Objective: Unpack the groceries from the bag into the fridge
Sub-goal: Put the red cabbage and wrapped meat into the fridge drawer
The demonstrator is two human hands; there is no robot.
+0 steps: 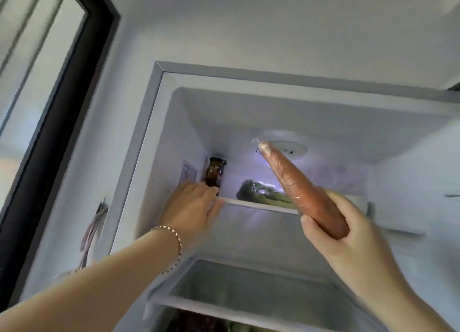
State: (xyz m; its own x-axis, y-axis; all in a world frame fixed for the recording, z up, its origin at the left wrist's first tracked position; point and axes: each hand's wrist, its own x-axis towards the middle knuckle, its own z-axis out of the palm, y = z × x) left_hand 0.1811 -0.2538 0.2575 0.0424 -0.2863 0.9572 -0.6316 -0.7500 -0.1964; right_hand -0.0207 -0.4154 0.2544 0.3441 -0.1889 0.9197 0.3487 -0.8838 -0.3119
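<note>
R hand (348,239) grips wrapped sausage (293,184) (carrot?), axis diagonal, tip up-left into fridge (159,112); L hand (191,207) flat by jar (215,173)

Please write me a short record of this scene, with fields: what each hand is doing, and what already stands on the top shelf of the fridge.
left hand: straight fingers reach to the base of the dark jar; contact unclear
right hand: holds the wrapped carrot by its thick end, tip pointing into the fridge
top shelf: dark jar upright at the left; green wrapped vegetable lying to its right
carrot status: not yet on a shelf
left wrist: bracelet
</note>
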